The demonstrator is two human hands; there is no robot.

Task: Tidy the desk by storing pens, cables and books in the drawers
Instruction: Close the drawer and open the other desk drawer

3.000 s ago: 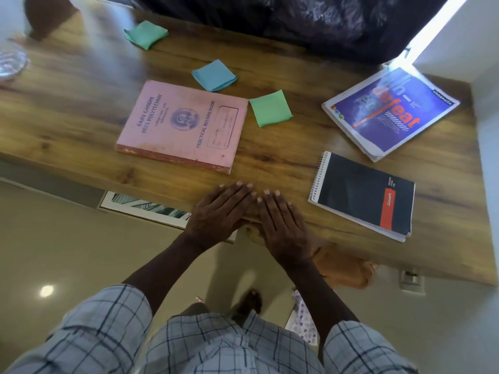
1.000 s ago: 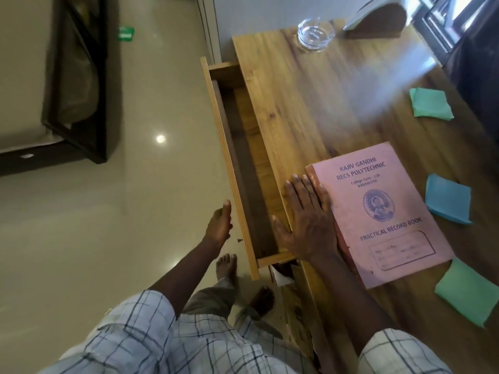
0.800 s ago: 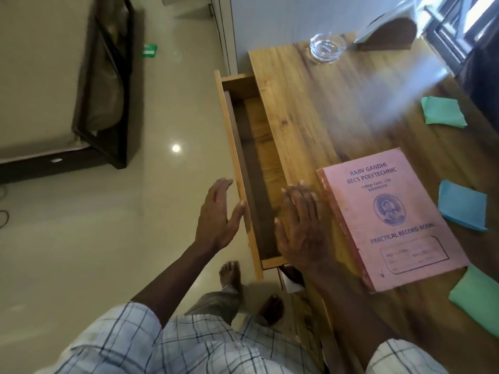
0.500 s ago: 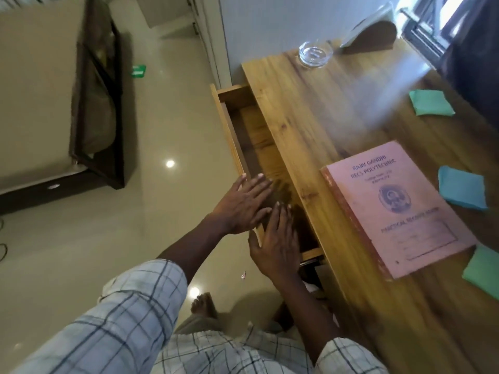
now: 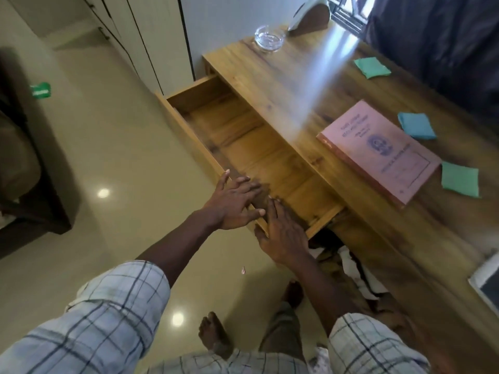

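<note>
Wooden drawer [image 5: 243,147] stands pulled out from the desk [image 5: 310,85], nothing visible inside. My left hand [image 5: 232,205] and right hand [image 5: 280,233] lie flat, fingers spread, on its front edge at the near corner, gripping nothing. Pink book [image 5: 378,152] lies on the desk, apart from both hands.

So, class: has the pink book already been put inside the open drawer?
No, the pink book lies on the desk top, beside the open drawer, which holds nothing visible.
</note>
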